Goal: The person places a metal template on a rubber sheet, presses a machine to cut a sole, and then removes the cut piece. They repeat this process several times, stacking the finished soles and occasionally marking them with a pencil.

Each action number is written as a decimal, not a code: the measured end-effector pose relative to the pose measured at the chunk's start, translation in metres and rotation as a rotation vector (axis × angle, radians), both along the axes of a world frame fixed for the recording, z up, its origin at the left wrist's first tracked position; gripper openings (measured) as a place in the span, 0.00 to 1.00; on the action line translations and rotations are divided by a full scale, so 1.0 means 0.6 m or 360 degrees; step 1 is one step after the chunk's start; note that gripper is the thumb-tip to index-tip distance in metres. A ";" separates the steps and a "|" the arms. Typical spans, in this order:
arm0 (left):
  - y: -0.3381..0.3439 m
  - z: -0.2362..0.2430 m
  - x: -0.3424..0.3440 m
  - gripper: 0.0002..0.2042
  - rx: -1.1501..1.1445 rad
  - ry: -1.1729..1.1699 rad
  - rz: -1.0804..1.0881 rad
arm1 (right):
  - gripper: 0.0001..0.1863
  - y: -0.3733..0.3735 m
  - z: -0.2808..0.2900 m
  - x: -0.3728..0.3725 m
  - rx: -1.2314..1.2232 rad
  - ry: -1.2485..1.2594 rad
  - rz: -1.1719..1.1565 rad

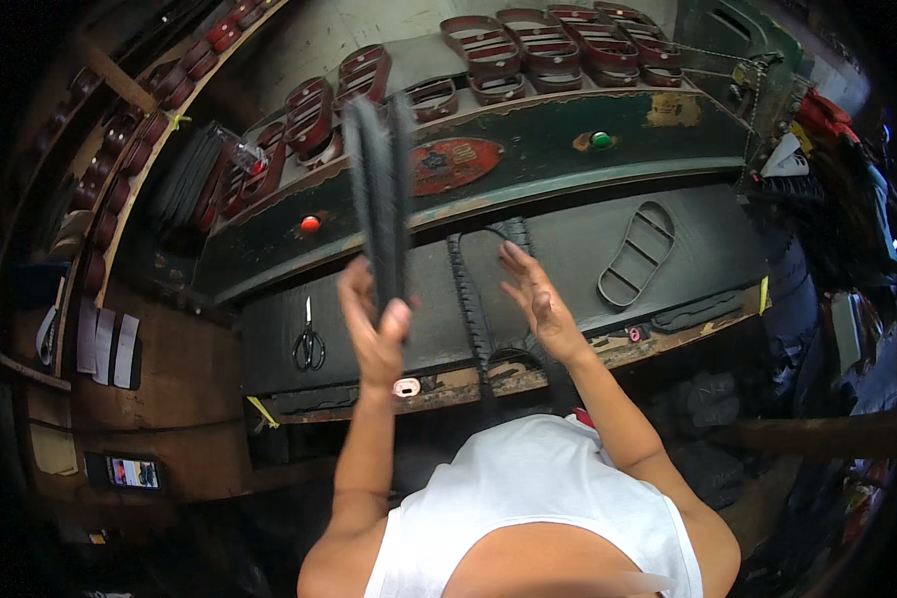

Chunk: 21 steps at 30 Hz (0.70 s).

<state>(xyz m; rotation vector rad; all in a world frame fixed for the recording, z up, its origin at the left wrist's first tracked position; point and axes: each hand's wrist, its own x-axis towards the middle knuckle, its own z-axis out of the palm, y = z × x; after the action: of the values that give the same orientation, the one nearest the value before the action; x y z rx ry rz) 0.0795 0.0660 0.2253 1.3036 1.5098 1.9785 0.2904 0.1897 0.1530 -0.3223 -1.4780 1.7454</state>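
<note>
My left hand (pixel 374 339) grips long dark rubber pieces (pixel 377 179) held upright, blurred by motion, above the grey-black bench mat (pixel 708 239). My right hand (pixel 538 304) is raised with fingers apart, holding nothing, near a treaded black rubber strip (pixel 460 289) that lies front to back across the mat. To its right lies a sole-shaped metal frame with crossbars (pixel 618 299). Black-handled scissors (pixel 309 349) lie to the left.
Rows of red sole-shaped frames (pixel 468 40) stand on the green machine beam (pixel 548 135), which has red and green buttons. Shelves (pixel 110 80) with red pieces line the left side, above a phone (pixel 133 473). Cluttered stacks (pixel 827 130) fill the right side.
</note>
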 end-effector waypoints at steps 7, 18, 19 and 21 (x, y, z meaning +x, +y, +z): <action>0.262 0.214 -0.269 0.38 -0.0197 0.1086 0.1317 | 0.54 0.088 -0.101 0.149 0.0804 -0.1930 -0.1264; 0.305 0.193 -0.339 0.32 -0.0340 0.1508 0.1400 | 0.45 0.136 -0.092 0.195 0.0989 -0.2287 -0.1002; 0.273 0.167 -0.322 0.27 -0.0250 0.1426 0.1261 | 0.42 0.128 -0.056 0.203 0.0899 -0.2020 -0.0996; 0.198 0.092 -0.285 0.19 -0.0102 0.1321 0.1039 | 0.38 0.102 0.028 0.222 0.0598 -0.1598 -0.0946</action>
<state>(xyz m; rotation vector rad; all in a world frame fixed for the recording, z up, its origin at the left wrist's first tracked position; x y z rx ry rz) -0.0912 0.1846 0.2802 1.9141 2.6293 1.7367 0.4234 0.2511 0.1698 -1.4070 -2.0361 0.7800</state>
